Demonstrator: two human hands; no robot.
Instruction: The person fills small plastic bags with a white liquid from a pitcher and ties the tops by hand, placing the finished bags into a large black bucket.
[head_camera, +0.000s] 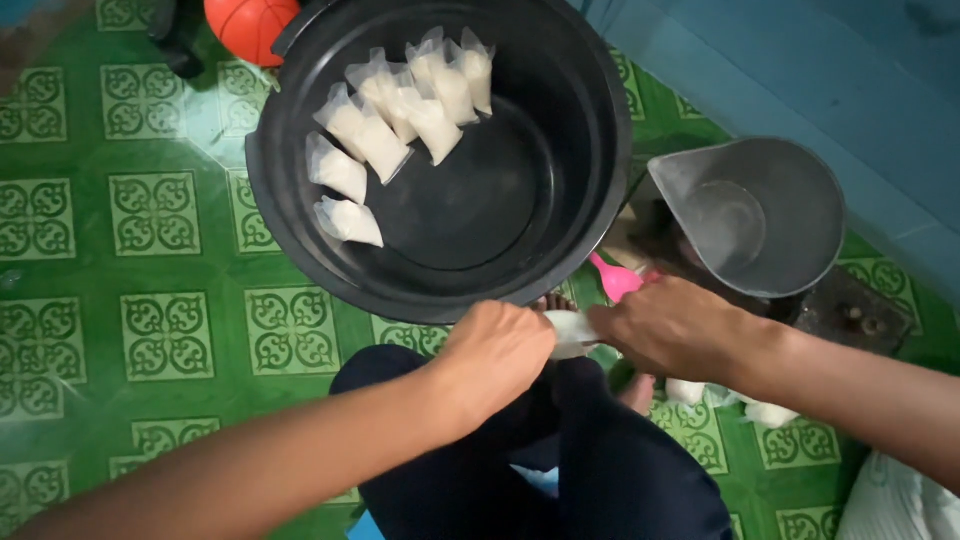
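Note:
My left hand (497, 352) and my right hand (672, 325) meet just below the rim of a big black basin (590, 170). Both grip the same small clear plastic bag of white liquid (572, 330), pinched between them above my dark-trousered knees. Inside the basin lie several filled white bags (395, 120), lined up along its upper left side. A pink scoop handle (615, 280) pokes out just above my right hand.
A grey plastic jug (760, 215) stands at the right beside a blue wall. An orange ball (250, 25) lies at the top left. More white bags (770, 412) rest on the green patterned tile floor under my right forearm.

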